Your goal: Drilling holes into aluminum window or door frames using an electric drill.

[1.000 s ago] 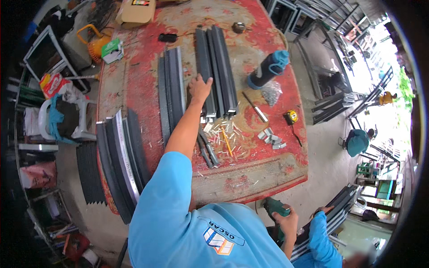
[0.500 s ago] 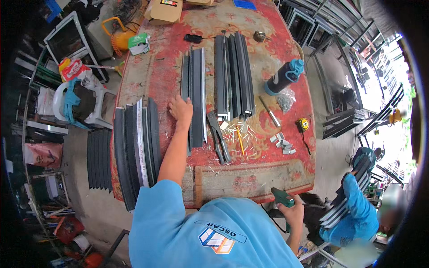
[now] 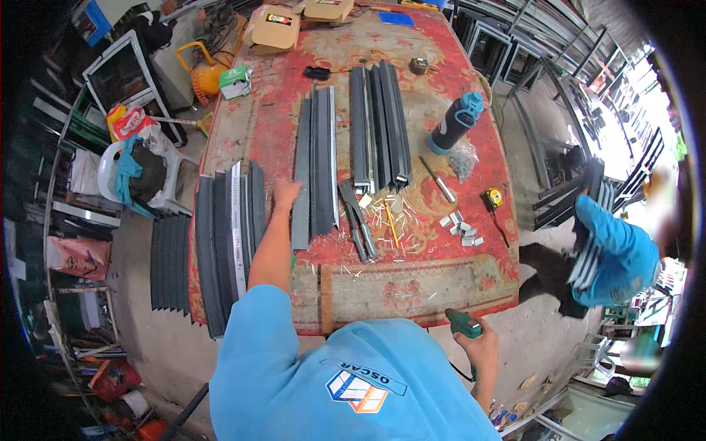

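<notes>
My left hand (image 3: 285,192) is at the left edge of the middle bundle of long dark metal profiles (image 3: 318,158); its fingers are blurred, so grip is unclear. Another bundle (image 3: 215,242) lies nearer at left, a third (image 3: 379,125) farther right. In my right hand (image 3: 479,342) is a green power tool (image 3: 462,322), held at the table's front edge. Long-handled dark pliers (image 3: 357,224), a yellow pencil (image 3: 391,224), small white sticks and metal pieces (image 3: 460,228) lie on the red, worn tabletop (image 3: 397,287).
A bottle (image 3: 450,125), tape measure (image 3: 494,199) and cardboard boxes (image 3: 268,33) are on the table. A white chair (image 3: 170,176) stands at left. A co-worker in blue (image 3: 618,257) carries profiles at right, beside metal racks (image 3: 551,125).
My left hand has moved from the right bundle leftward to the middle bundle's left side. The co-worker has moved farther up the right side with the profiles.
</notes>
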`<state>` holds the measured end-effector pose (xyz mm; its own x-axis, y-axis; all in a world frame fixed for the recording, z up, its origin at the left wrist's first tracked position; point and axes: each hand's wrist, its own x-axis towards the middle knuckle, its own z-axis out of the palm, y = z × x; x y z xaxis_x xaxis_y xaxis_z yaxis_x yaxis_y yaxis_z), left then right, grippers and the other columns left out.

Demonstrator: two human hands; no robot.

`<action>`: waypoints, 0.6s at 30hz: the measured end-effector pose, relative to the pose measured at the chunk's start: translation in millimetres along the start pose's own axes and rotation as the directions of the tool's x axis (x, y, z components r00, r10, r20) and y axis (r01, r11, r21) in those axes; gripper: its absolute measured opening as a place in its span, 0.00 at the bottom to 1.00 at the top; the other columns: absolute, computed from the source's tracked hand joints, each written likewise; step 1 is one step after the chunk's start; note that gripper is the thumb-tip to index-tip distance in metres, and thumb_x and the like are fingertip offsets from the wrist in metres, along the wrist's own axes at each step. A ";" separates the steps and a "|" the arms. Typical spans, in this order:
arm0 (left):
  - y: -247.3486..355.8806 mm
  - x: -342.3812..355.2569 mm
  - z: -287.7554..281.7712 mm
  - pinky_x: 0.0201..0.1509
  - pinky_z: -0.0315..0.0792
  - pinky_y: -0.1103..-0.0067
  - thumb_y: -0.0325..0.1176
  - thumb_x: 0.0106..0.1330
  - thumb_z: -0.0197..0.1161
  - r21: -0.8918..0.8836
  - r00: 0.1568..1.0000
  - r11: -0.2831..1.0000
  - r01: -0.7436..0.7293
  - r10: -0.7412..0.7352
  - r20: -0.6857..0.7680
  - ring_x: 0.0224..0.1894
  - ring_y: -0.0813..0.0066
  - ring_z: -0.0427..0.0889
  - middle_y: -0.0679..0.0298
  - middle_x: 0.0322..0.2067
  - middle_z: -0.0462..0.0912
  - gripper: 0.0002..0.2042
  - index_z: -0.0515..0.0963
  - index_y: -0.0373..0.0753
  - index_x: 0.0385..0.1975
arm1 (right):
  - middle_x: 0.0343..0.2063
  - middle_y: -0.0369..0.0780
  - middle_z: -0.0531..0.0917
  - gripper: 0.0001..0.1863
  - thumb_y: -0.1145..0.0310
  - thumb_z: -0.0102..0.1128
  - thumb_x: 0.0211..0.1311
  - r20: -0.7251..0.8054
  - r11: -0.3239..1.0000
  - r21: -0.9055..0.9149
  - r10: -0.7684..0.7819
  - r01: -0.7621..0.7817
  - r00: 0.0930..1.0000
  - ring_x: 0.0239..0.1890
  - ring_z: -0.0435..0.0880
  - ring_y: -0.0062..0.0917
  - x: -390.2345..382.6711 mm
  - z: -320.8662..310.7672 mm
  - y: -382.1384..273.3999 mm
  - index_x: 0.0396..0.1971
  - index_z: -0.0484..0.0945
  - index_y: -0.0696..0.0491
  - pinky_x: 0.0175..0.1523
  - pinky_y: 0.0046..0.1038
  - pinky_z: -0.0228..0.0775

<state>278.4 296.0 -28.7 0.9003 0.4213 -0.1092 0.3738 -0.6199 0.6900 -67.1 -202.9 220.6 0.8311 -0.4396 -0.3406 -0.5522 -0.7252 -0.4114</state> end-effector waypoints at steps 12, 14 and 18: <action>5.4 13.9 -40.3 0.36 0.76 0.68 0.34 0.53 0.71 -0.692 0.932 0.628 0.356 -0.184 0.312 0.30 0.61 0.82 0.57 0.33 0.84 0.18 0.80 0.31 0.40 | 0.41 0.54 0.88 0.41 0.57 0.80 0.39 0.028 0.999 -0.030 0.034 -0.034 0.999 0.46 0.89 0.45 2.7 -4.3 1.7 0.56 0.81 0.61 0.52 0.39 0.79; 42.7 -4.0 -53.3 0.40 0.76 0.66 0.31 0.49 0.76 -0.552 0.997 0.833 0.046 -0.075 -0.030 0.34 0.60 0.83 0.55 0.35 0.85 0.22 0.77 0.29 0.42 | 0.41 0.54 0.88 0.40 0.57 0.79 0.39 0.025 0.998 -0.031 0.061 -0.061 0.998 0.47 0.89 0.44 3.5 -4.7 -4.0 0.56 0.81 0.60 0.52 0.39 0.79; 48.2 -7.9 -63.0 0.45 0.76 0.63 0.34 0.48 0.82 -0.327 0.969 0.919 -0.220 0.168 -0.180 0.38 0.53 0.84 0.50 0.39 0.83 0.28 0.74 0.30 0.45 | 0.42 0.53 0.89 0.40 0.57 0.79 0.39 0.051 0.997 -0.019 0.080 -0.080 0.995 0.48 0.89 0.43 7.1 -7.9 -20.0 0.56 0.81 0.60 0.53 0.38 0.78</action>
<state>275.2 304.5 50.6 0.8952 0.4234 0.1390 0.0725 -0.4462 0.8920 -49.7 -195.7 233.0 0.7796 -0.4691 -0.4150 -0.6153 -0.6976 -0.3672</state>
